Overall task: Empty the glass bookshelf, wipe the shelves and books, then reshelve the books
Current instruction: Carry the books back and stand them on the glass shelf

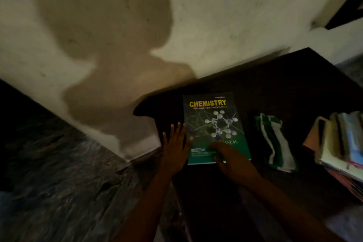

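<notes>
Spread-fingered left hand [174,149] touching chemistry book [212,122], right hand [230,160] flat on its cover, dark table [275,84] beneath

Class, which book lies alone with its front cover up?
The green Chemistry book; the other books sit piled to the right, past the cloth.

bare table [275,88] behind book [214,124], cloth [275,143] right

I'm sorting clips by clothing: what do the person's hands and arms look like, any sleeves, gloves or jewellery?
The left hand and the right hand are bare, without gloves. Both forearms are uncovered down to the frame edge; no sleeve shows. No watch or ring is visible, though the picture is dim and blurred.
</notes>
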Action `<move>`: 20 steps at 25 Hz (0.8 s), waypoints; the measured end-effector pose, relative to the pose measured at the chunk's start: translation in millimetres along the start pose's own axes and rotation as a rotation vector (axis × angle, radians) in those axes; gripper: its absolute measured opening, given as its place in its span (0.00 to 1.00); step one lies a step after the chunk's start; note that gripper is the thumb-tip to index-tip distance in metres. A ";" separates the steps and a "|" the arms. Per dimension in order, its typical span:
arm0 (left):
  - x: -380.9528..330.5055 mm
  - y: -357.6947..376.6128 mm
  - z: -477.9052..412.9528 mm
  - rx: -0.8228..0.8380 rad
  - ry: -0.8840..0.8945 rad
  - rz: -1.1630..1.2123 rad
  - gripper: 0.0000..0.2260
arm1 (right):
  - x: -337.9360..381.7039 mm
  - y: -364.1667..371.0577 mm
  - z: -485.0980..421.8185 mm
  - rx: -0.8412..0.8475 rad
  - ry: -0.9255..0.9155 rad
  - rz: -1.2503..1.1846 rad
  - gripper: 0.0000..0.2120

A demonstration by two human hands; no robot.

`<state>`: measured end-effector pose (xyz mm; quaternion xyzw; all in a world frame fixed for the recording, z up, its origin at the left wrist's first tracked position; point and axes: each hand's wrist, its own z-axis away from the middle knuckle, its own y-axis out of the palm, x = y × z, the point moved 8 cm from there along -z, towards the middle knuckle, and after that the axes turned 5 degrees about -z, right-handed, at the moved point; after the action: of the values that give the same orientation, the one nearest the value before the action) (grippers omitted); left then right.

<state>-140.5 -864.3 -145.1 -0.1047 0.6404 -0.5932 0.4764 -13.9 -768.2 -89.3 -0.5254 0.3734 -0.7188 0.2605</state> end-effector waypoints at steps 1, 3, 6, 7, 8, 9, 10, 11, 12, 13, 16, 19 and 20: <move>0.3 0.7 4.4 -0.049 0.028 -0.027 0.38 | 6.3 2.8 -5.6 -0.064 0.082 -0.024 0.22; 5.4 1.9 9.8 -0.088 0.062 0.030 0.44 | 14.9 19.8 -19.0 -0.073 0.241 0.034 0.28; 8.4 -8.2 17.4 -0.037 0.024 0.326 0.29 | 25.3 44.7 -32.5 0.011 0.407 0.279 0.38; 9.0 -12.3 20.4 -0.009 -0.010 0.453 0.24 | 28.0 49.1 -35.1 0.033 0.438 0.324 0.39; 9.3 -17.7 23.1 0.002 -0.045 0.556 0.21 | 32.9 51.2 -38.1 0.047 0.454 0.343 0.38; 9.1 -24.1 25.9 -0.001 -0.074 0.612 0.20 | 39.4 49.8 -41.7 0.042 0.452 0.346 0.36; 7.2 -30.5 29.2 -0.008 -0.101 0.627 0.20 | 46.4 42.8 -46.0 0.004 0.431 0.326 0.31; 4.1 -35.2 32.5 -0.007 -0.127 0.666 0.20 | 52.6 29.8 -49.9 -0.062 0.394 0.298 0.26; 0.0 -38.3 34.5 -0.004 -0.161 0.762 0.19 | 55.4 12.7 -50.9 -0.128 0.360 0.239 0.22; -5.4 -39.5 35.7 0.016 -0.219 0.917 0.17 | 53.1 -4.1 -48.5 -0.161 0.337 0.154 0.20; -34.0 -28.2 30.2 0.215 -0.398 1.267 0.18 | 34.2 -46.9 -16.0 -0.154 0.351 -0.044 0.24; -83.3 -23.6 28.3 0.288 -0.358 1.173 0.21 | 36.7 -48.3 32.9 -0.118 0.265 -0.097 0.29; -96.8 -30.3 32.4 0.203 -0.314 1.051 0.22 | 40.1 -42.3 48.4 -0.109 0.235 -0.173 0.30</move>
<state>-79.0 -826.3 -66.9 0.1880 0.4674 -0.3121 0.8054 20.3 -786.9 -24.4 -0.4812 0.3933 -0.7738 0.1229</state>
